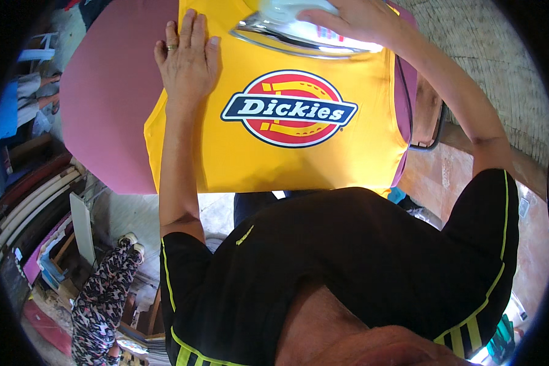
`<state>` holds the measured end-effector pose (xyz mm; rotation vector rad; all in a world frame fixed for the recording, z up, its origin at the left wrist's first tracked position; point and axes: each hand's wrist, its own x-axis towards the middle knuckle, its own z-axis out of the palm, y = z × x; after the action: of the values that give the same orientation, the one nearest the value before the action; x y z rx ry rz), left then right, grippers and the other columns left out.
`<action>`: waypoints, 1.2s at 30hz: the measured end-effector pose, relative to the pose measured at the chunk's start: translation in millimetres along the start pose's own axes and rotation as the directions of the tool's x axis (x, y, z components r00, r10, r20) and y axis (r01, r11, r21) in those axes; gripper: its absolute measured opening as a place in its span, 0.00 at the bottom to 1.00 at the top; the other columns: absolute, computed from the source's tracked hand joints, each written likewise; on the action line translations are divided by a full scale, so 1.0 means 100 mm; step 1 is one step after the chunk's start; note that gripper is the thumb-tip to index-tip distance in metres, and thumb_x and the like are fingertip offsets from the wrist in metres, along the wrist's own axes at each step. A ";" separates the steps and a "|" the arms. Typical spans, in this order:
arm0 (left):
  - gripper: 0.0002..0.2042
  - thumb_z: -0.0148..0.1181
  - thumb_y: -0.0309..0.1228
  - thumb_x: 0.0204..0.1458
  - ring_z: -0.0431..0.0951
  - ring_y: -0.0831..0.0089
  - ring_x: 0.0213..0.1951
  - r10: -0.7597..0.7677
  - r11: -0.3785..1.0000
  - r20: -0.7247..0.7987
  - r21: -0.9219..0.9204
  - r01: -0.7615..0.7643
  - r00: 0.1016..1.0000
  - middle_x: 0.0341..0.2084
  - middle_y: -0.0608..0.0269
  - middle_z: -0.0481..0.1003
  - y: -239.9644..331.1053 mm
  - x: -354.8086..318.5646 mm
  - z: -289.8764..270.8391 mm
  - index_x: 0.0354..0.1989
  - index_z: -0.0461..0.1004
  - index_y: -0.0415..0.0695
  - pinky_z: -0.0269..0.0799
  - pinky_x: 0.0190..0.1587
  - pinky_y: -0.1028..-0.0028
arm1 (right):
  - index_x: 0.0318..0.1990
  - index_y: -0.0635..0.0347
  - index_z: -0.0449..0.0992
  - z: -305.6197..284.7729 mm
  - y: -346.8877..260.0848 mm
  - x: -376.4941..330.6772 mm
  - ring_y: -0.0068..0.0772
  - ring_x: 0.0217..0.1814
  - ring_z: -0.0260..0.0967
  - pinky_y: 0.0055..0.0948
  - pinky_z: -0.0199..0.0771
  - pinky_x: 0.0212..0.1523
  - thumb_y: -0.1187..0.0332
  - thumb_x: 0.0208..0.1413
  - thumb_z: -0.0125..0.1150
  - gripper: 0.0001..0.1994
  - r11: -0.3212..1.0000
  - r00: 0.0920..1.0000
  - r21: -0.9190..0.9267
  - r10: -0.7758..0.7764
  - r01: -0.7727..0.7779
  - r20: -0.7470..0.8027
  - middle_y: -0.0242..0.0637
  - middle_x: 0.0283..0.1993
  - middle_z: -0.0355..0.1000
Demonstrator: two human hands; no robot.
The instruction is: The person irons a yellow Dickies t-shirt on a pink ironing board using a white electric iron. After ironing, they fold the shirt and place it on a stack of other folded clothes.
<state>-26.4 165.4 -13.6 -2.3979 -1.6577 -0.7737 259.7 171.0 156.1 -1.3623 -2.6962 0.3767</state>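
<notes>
Head view. Yellow garment (256, 158) spread over a mauve-covered ironing board (107, 104), at far centre, in front of the wearer. Mauve cover bare along the left; only a narrow strip shows at the right. Garment front carries a printed emblem (290, 110): red oval, yellow horseshoe shape, dark blue band with white lettering across it.

Left hand (188, 64) open, palm down on the garment's far left part, fingers pointing away, thumb toward the iron; a ring on one finger. It grasps nothing.

Right hand (351, 21) clenched round the upper body of the iron (287, 36), far right of centre; the grip runs partly out of view. Iron's tip points left, toward the left hand but apart from it. Iron lies beyond the emblem, over the cloth; whether the sole presses fully cannot be told.

Near side: wearer's black shirt (348, 262), yellow-green piping. Right: coarse woven surface (494, 55), and a dark bent tube (430, 146) beside the board. Left: boards and panels (43, 195) stacked on edge. Near left, a second person in patterned trousers (104, 299) and pale shoes (131, 244). Farther left, another person's lower legs (46, 91), partly in view.
</notes>
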 end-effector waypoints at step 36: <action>0.11 0.61 0.24 0.51 0.76 0.60 0.54 0.423 0.776 -0.129 -0.460 -0.432 0.897 0.47 0.64 0.80 0.65 0.93 0.36 0.43 0.80 0.45 0.71 0.50 0.59 | 0.57 0.58 0.73 -0.05 0.70 -0.63 0.32 0.39 0.79 0.30 0.78 0.39 0.58 0.67 0.58 0.18 0.930 0.920 0.186 0.350 -0.318 -0.174 0.43 0.42 0.79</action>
<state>68.9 231.8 10.8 -2.9187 -0.9006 -1.2175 353.0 161.5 144.4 -1.7130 -2.2192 0.4350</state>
